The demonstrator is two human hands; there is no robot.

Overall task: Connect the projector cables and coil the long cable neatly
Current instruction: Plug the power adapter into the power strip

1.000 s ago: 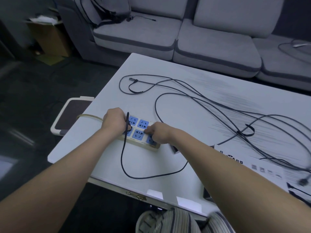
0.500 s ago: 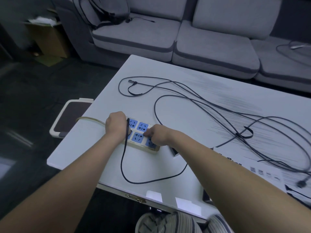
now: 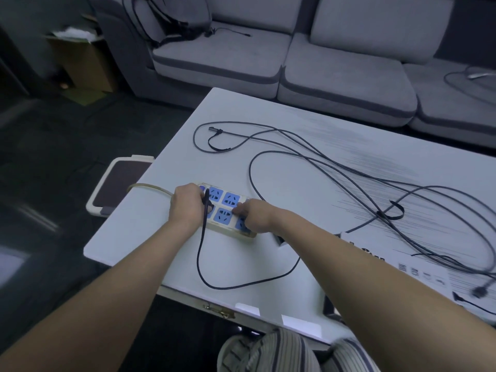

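A cream power strip point(image 3: 225, 208) with blue sockets lies near the left edge of the white table point(image 3: 281, 162). My left hand point(image 3: 186, 206) is closed on a black plug at the strip's left end; its cord point(image 3: 200, 267) loops down toward the table's near edge and runs under my right arm. My right hand point(image 3: 253, 216) presses on the strip's right end, fingers curled. A long dark cable point(image 3: 335, 173) sprawls in loose loops across the table. The white projector point(image 3: 418, 272) sits at the right, partly hidden by my right arm.
A grey sofa point(image 3: 343, 76) stands behind the table, with a backpack point(image 3: 171, 17) on its left seat and another cable point(image 3: 472, 81) at its right. A cardboard box point(image 3: 80, 63) is on the floor at the left. A small stool point(image 3: 118, 181) sits beside the table's left edge.
Both hands stay on the power strip with little movement. The view has shifted slightly, so the table and cables sit a bit lower in frame.
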